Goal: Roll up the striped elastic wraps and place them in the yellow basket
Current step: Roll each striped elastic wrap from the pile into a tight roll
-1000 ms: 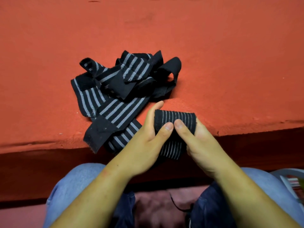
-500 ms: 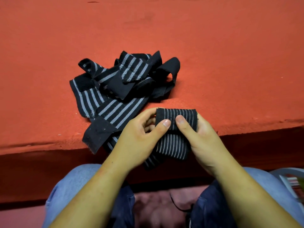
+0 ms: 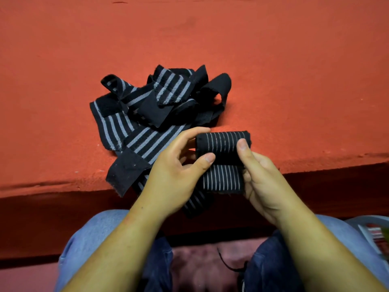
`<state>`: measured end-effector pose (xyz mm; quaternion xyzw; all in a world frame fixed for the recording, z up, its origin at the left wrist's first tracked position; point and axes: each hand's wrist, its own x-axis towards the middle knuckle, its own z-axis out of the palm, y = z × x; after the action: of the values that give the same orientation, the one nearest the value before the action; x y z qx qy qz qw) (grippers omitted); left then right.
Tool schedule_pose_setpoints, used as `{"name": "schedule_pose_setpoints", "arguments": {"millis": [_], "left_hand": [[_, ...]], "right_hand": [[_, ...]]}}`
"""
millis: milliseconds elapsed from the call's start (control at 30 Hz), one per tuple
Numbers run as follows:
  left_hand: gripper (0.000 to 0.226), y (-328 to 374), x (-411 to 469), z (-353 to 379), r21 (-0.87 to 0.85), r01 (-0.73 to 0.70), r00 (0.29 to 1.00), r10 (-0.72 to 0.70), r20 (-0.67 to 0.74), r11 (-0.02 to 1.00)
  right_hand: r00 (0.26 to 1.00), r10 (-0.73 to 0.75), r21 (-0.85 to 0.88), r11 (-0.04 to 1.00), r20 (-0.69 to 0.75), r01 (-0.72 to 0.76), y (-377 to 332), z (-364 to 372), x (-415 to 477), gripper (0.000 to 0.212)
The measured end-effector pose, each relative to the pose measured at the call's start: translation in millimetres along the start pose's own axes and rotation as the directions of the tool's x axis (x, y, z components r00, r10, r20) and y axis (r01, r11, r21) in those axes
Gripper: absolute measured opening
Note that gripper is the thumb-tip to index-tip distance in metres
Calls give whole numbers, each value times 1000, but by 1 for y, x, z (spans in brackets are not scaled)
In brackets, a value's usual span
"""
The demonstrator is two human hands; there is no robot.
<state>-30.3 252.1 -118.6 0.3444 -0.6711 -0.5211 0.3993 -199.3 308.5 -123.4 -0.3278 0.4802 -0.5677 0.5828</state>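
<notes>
Rolled further since a second ago, the wrap [image 3: 223, 144] sits at centre frame over the table [image 3: 294, 81] edge, left hand [image 3: 174, 178] and right hand [image 3: 263, 182] pinching it; a slack thumb could let it spring undone (tail hanging loose).

- No text, label, brand, number or sign can be read anywhere in the view.
- No lettering or tag is made out on the partly rolled black elastic wrap with thin grey stripes [image 3: 221, 144].
- Red, white and green print is seen on a flat item [image 3: 375, 234] at the lower right edge, but it is cut off and too small to be read.
</notes>
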Motion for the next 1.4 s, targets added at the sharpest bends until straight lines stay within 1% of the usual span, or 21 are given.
{"name": "schedule_pose_setpoints", "arguments": {"millis": [167,233,367,433,500,567,700,833,900,967,1100,1167,1233,1333,1400], "left_hand": [[46,-1,0,1,22,-36,999,35,38,999],[47,-2,0,1,29,-37,998,35,53,999],[47,-3,0,1,2,-12,995,12,102,1000],[42,-3,0,1,-26,-1,993,4,116,1000],[36,-3,0,0,-49,9,995,-4,102,999],[32,-3,1,0,-59,23,998,-19,65,998],[37,-4,2,0,-59,41,999,-39,28,997],[38,-4,2,0,-65,44,999,-43,18,997],[39,-5,2,-2,-61,47,999,-46,12,997],[40,-5,2,-3,-64,51,999,-50,17,997],[40,-6,1,-3,-71,56,997,-53,50,996],[39,-6,0,-3,-32,46,996,-44,80,998],[39,-6,-1,-2,3,44,995,-44,88,999],[44,-1,-1,1,-29,99,989,-95,110,995],[42,2,0,1,-17,94,989,-91,120,995]], "right_hand": [[1000,19,78,997,20,-20,-6,1,-2,60],[1000,17,76,997,13,-18,-6,0,-1,55],[999,-20,59,998,-41,23,-1,-5,1,27],[998,-59,33,998,-37,60,1,-7,2,14],[994,-100,15,995,-36,101,4,-8,4,15],[990,-140,-1,990,-31,140,5,-9,6,24],[978,-210,-70,976,-11,208,8,-11,7,38],[977,-215,-75,974,11,215,10,-11,6,43],[981,-190,-31,981,38,191,10,-11,5,43],[982,-184,2,983,46,184,9,-10,4,35],[972,-235,-104,967,-22,231,6,-10,1,35],[967,-252,-146,958,-33,245,4,-11,-2,34],[965,-260,-177,952,-36,250,0,-13,-6,33],[964,-263,-225,942,-34,249,-6,-16,-11,30],[966,-257,-257,935,-19,243,-10,-17,-14,28]]}}
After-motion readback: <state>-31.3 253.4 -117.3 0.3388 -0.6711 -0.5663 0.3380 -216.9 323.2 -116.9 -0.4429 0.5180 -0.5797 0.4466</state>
